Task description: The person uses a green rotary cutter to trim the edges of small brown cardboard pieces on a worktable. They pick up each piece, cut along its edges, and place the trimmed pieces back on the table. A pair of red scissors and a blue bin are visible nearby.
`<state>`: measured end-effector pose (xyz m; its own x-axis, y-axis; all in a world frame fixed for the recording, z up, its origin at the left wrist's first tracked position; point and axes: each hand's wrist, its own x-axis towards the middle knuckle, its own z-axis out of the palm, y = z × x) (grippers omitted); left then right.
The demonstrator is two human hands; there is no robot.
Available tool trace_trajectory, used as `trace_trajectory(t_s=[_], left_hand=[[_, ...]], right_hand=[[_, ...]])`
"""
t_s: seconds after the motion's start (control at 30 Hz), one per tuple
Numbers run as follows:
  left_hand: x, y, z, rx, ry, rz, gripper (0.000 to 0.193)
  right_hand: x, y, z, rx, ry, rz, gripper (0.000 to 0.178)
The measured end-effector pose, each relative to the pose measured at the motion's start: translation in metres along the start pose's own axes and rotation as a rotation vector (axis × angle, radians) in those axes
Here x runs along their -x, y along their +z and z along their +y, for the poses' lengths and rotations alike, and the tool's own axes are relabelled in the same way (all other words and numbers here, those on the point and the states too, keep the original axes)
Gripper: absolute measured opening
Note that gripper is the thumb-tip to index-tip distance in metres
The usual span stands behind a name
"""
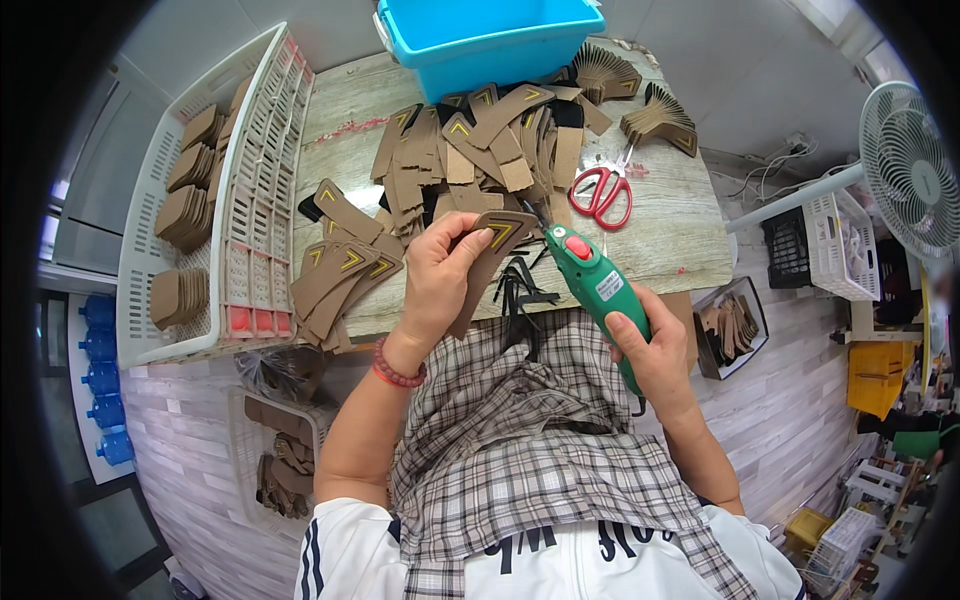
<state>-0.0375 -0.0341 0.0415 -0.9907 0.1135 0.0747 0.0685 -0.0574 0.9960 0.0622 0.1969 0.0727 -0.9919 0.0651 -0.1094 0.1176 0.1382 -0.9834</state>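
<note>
My left hand (pixel 440 265) pinches a brown fabric strap (pixel 488 262) with a yellow chevron near its rounded end. In my right hand (pixel 652 345) is a green handheld power tool (pixel 596 275) with a red button, my fingers wrapped round its body. Its narrow metal tip (pixel 535 212) points at the strap's rounded end; whether they touch I cannot tell. Below the strap, black strip scraps (pixel 522 285) lie at the table's near edge. A heap of similar brown straps (pixel 470 150) covers the middle of the table, with a smaller pile (pixel 345 265) left of my left hand.
Red-handled scissors (pixel 602 197) lie right of the heap. Fanned strap bundles (pixel 660 125) sit at the far right of the table (pixel 690 235). A blue bin (pixel 490 55) stands at the back, a white crate (pixel 270 190) with stacked pieces at left. A fan (pixel 910 165) stands at right.
</note>
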Motion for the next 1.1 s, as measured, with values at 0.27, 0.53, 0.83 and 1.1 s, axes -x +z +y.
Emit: trace_trajectory(t_s=[0.27,0.53,0.83,1.1], left_hand=[[-0.010,-0.017,0.019,-0.248,0.075,-0.098,0.012],[-0.017,-0.030,0.028,-0.340,0.121,-0.179,0.014],[-0.020,-0.044,0.030,-0.422,0.072,-0.279,0.013],[-0.018,-0.114,0.019,-0.454,-0.061,-0.109,0.009]], right_hand=[[0.002,-0.003,-0.001,0.006,0.036,-0.038,0.039],[0.003,-0.004,-0.004,0.000,0.062,-0.080,0.040],[0.000,0.001,-0.005,0.035,0.067,-0.132,0.040],[-0.006,0.006,0.004,0.010,0.110,-0.061,0.041]])
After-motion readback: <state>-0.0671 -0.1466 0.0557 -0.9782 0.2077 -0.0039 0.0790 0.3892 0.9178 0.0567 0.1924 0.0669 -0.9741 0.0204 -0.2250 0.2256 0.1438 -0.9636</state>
